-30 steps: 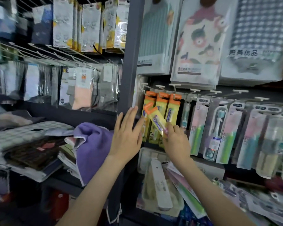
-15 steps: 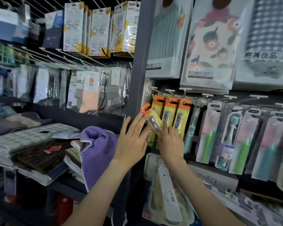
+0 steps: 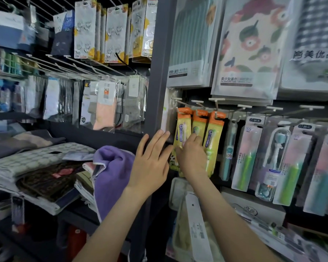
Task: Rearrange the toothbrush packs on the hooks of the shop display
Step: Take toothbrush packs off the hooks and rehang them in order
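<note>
Three yellow toothbrush packs with orange tops hang side by side on white hooks (image 3: 195, 102): left pack (image 3: 182, 127), middle pack (image 3: 198, 121), right pack (image 3: 214, 137). My right hand (image 3: 192, 156) rests on their lower halves, fingers pinching the left pack near its middle. That pack stands upright with its orange top at the leftmost hook. My left hand (image 3: 150, 163) is open with fingers spread, flat against the dark shelf post (image 3: 159, 72), just left of the packs.
More toothbrush packs in pink, green and blue (image 3: 246, 154) hang to the right. Towel packs (image 3: 250, 46) hang above. Left of the post are socks (image 3: 104, 104), folded cloths and a purple towel (image 3: 112, 173). Boxes lie below (image 3: 195, 220).
My right hand has swung the tilted yellow pack upright and carried it up to the leftmost hook. The left hand stayed open by the post.
</note>
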Available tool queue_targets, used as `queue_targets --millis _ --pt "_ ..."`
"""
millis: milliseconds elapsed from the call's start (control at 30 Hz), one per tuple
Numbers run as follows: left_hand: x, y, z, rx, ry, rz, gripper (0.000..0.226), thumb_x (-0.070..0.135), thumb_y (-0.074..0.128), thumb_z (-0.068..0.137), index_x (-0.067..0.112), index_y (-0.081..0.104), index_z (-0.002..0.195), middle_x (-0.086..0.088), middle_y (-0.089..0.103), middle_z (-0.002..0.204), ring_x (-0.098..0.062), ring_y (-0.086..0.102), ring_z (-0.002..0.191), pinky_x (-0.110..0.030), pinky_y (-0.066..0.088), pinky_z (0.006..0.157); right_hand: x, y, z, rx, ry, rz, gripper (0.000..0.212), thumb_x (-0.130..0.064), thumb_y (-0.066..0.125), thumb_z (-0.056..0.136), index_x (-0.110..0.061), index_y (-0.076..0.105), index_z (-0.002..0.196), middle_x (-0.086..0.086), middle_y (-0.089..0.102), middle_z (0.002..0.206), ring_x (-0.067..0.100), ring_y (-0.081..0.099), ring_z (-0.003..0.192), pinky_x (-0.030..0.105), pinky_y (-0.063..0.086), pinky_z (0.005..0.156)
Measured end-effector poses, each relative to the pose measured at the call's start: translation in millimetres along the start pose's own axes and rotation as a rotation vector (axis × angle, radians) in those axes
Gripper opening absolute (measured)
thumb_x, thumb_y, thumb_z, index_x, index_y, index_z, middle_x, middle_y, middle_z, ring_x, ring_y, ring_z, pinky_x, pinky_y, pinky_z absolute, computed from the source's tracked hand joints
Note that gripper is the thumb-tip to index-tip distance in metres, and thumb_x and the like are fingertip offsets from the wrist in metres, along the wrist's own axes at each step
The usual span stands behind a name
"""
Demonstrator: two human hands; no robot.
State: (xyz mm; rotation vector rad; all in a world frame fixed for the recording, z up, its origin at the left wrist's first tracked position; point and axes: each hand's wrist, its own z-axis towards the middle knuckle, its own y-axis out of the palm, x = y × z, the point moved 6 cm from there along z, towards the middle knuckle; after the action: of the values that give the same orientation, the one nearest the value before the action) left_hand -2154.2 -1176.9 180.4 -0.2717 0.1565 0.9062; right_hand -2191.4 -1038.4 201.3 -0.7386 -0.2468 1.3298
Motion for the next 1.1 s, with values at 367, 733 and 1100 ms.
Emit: queue_targets --millis 367,733,1100 --pt "2 0 2 -0.03 -0.013 0.077 0.037 0.006 0.058 0.073 0.002 0.064 0.109 -0.019 0.045 0.139 -0.032 0.032 0.135 -0.05 0.018 0.114 23 -31 -27 -0.074 -0.056 0.12 0.055 -0.034 0.052 0.094 -0.005 0.031 0.136 0.013 0.047 0.129 0.028 0.053 0.113 0.036 0.048 0.078" --pt "162 13 16 -0.067 -0.179 -0.22 0.039 0.014 0.055 0.078 0.009 0.06 0.117 -0.021 0.047 0.132 -0.031 0.032 0.13 -0.052 0.021 0.108 205 -122 -72 0.138 0.022 0.154 0.044 -0.008 0.046 0.094 -0.007 0.037 0.137 0.009 0.047 0.127 0.027 0.05 0.11 0.032 0.044 0.07" --pt "356 44 68 -0.166 -0.135 -0.542 0.054 0.016 0.072 0.076 0.01 0.056 0.126 -0.017 0.055 0.125 -0.032 0.051 0.114 -0.05 0.046 0.094 408 -205 -98 0.266 0.305 0.201 0.048 -0.022 0.054 0.094 -0.008 0.035 0.136 0.01 0.045 0.124 0.024 0.049 0.111 0.026 0.041 0.075"
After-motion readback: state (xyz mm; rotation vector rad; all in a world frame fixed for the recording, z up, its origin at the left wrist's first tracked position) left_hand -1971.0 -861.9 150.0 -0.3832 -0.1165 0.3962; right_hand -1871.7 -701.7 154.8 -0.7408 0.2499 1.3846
